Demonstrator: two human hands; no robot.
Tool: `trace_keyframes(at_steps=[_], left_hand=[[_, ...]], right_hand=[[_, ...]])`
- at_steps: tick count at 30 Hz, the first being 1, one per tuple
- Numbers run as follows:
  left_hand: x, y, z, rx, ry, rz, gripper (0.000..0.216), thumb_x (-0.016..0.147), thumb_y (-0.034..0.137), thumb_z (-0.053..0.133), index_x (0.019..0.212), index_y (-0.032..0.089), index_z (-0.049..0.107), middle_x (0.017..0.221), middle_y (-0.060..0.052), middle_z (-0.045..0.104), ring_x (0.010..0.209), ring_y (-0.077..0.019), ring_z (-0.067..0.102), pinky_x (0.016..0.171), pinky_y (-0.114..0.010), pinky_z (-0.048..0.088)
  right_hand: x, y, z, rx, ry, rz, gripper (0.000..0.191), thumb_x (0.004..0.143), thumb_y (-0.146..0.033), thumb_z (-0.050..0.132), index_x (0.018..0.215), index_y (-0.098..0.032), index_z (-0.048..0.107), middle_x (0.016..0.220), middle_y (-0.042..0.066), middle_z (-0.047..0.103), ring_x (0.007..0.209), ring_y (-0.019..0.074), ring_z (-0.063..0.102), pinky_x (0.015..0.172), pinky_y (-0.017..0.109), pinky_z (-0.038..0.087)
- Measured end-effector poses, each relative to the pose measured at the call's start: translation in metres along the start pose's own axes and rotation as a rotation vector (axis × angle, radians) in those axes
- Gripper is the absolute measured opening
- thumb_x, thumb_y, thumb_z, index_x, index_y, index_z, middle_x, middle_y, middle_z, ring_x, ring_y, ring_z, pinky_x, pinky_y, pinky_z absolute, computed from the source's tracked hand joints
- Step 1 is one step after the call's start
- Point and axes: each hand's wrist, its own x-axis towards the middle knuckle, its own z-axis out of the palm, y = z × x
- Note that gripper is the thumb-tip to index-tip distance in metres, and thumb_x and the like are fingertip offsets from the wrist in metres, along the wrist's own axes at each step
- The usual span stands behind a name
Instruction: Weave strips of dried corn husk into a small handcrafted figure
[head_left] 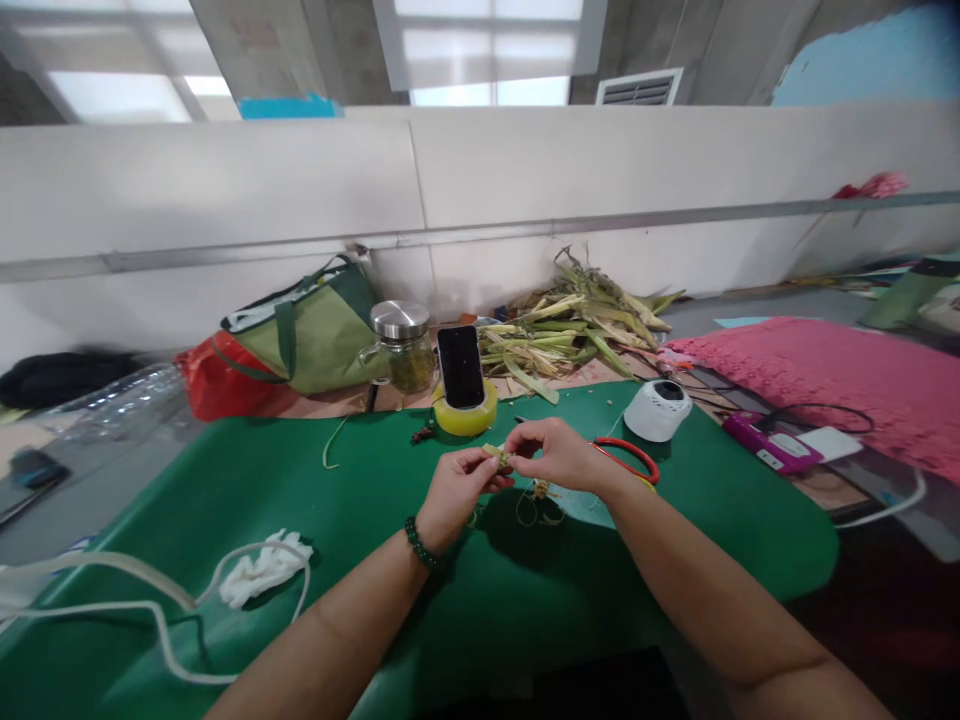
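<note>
The left hand [456, 490] pinches a small, yellow-green, husk-like piece [496, 457]; the right hand [556, 452], fingertips closed, grips its edge: too hard a tug could tear it!

Both arms bare, in from the bottom corners, converging mid-view. Left forearm [337, 625] slants up and right; right forearm [682, 550] slants up and left, elbow crease visible low at right. Left hand [459, 485] sits slightly lower, thumb on top pointing right, fingers curled beneath, thumb and index in a pinch. Right hand [553, 453] back up, index arched, tip near thumb tip, also pinching; other fingers partly hidden. Fingertips of both hands nearly meet. Wrists raised, roughly in line with forearms.
</note>
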Motion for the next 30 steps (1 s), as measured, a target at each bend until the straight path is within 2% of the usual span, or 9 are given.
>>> trace_keyframes(at_steps=[6, 10, 14, 16, 19, 21, 23, 26, 30], left_hand=[[0.000, 0.002, 0.000, -0.014, 0.009, -0.036, 0.036, 0.056, 0.047, 0.078, 0.064, 0.012, 0.070, 0.060, -0.005, 0.067, 0.059, -0.0139, 0.063, 0.060, -0.023, 0.049], [0.003, 0.000, -0.003, -0.042, 0.015, -0.031, 0.034, 0.055, 0.044, 0.080, 0.064, 0.013, 0.070, 0.058, -0.004, 0.066, 0.058, -0.0134, 0.062, 0.060, -0.024, 0.050], [0.005, -0.001, -0.006, -0.062, 0.045, -0.048, 0.029, 0.057, 0.038, 0.079, 0.066, 0.012, 0.070, 0.063, -0.006, 0.069, 0.060, -0.0143, 0.064, 0.061, -0.025, 0.050], [0.005, 0.000, -0.007, -0.071, 0.059, -0.048, 0.026, 0.060, 0.036, 0.078, 0.067, 0.012, 0.070, 0.068, -0.007, 0.071, 0.062, -0.0144, 0.064, 0.062, -0.025, 0.051], [0.004, 0.000, -0.008, -0.090, 0.061, -0.032, 0.024, 0.062, 0.035, 0.077, 0.069, 0.013, 0.070, 0.070, -0.007, 0.071, 0.064, -0.0147, 0.065, 0.063, -0.025, 0.051], [0.003, 0.001, -0.007, -0.104, 0.057, -0.024, 0.024, 0.062, 0.034, 0.077, 0.069, 0.013, 0.070, 0.069, -0.007, 0.071, 0.064, -0.0150, 0.066, 0.064, -0.025, 0.052], [0.003, 0.001, -0.007, -0.107, 0.053, -0.017, 0.024, 0.062, 0.033, 0.077, 0.069, 0.013, 0.070, 0.069, -0.007, 0.071, 0.065, -0.0154, 0.066, 0.064, -0.026, 0.052], [0.002, 0.001, -0.007, -0.105, 0.053, -0.008, 0.023, 0.061, 0.033, 0.078, 0.070, 0.013, 0.070, 0.071, -0.007, 0.071, 0.066, -0.0157, 0.067, 0.064, -0.025, 0.052], [0.003, 0.001, -0.008, -0.116, 0.059, -0.016, 0.023, 0.061, 0.032, 0.078, 0.069, 0.013, 0.070, 0.069, -0.007, 0.071, 0.066, -0.0159, 0.067, 0.063, -0.025, 0.051]], right_hand=[[0.001, 0.001, 0.003, 0.031, -0.011, 0.022, 0.012, 0.072, -0.024, 0.059, 0.072, -0.014, 0.066, 0.062, 0.001, 0.062, 0.057, 0.0106, 0.053, 0.055, 0.021, 0.042], [0.000, -0.006, 0.003, 0.045, -0.014, 0.049, 0.019, 0.077, -0.031, 0.059, 0.075, -0.014, 0.066, 0.068, 0.003, 0.065, 0.062, 0.0130, 0.056, 0.058, 0.023, 0.044], [-0.020, -0.015, -0.019, -0.083, 0.062, 0.033, 0.032, 0.083, -0.039, 0.055, 0.107, -0.018, 0.061, 0.098, 0.007, 0.067, 0.082, 0.0169, 0.061, 0.068, 0.025, 0.047], [-0.039, -0.011, -0.034, -0.249, 0.114, 0.102, 0.029, 0.090, -0.036, 0.043, 0.107, -0.020, 0.060, 0.097, 0.007, 0.066, 0.081, 0.0173, 0.060, 0.069, 0.027, 0.046], [-0.066, 0.008, -0.049, -0.520, 0.010, 0.341, 0.023, 0.088, -0.026, 0.042, 0.094, -0.018, 0.062, 0.089, 0.009, 0.066, 0.077, 0.0191, 0.060, 0.067, 0.028, 0.043], [-0.079, 0.023, -0.049, -0.678, -0.078, 0.471, 0.024, 0.079, -0.018, 0.050, 0.100, -0.016, 0.062, 0.103, 0.014, 0.063, 0.087, 0.0234, 0.060, 0.069, 0.030, 0.042], [-0.084, 0.035, -0.046, -0.804, -0.091, 0.530, 0.039, 0.076, -0.015, 0.052, 0.115, -0.016, 0.056, 0.111, 0.016, 0.060, 0.097, 0.0277, 0.057, 0.071, 0.031, 0.041], [-0.078, 0.042, -0.044, -0.857, -0.126, 0.549, 0.050, 0.075, -0.017, 0.051, 0.125, -0.016, 0.048, 0.108, 0.015, 0.060, 0.098, 0.0287, 0.057, 0.069, 0.030, 0.040], [-0.062, 0.047, -0.052, -0.814, -0.150, 0.603, 0.047, 0.070, -0.013, 0.054, 0.117, -0.013, 0.049, 0.095, 0.014, 0.064, 0.080, 0.0251, 0.061, 0.056, 0.027, 0.034]])
